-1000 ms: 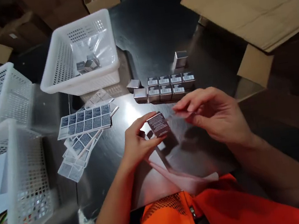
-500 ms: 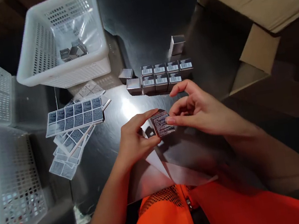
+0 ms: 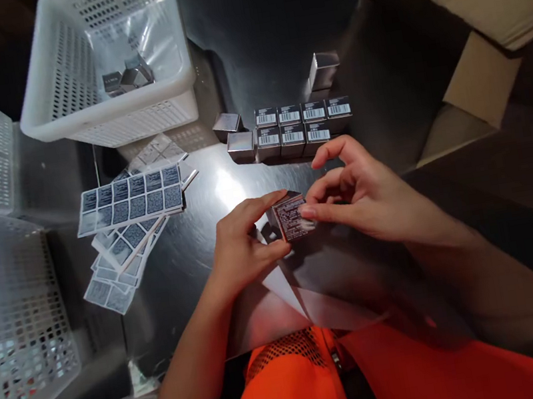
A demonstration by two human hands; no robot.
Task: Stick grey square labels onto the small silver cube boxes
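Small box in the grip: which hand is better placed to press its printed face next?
Probably the right hand: its thumb appears against the printed face, while the left hand holds the small box between thumb and fingers.

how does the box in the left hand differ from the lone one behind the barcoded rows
The held box is gripped by the left hand; the lone box rests on the table. The held box shows a dark face with pale print; the lone box shows plain silvery faces. Both are straight-edged.
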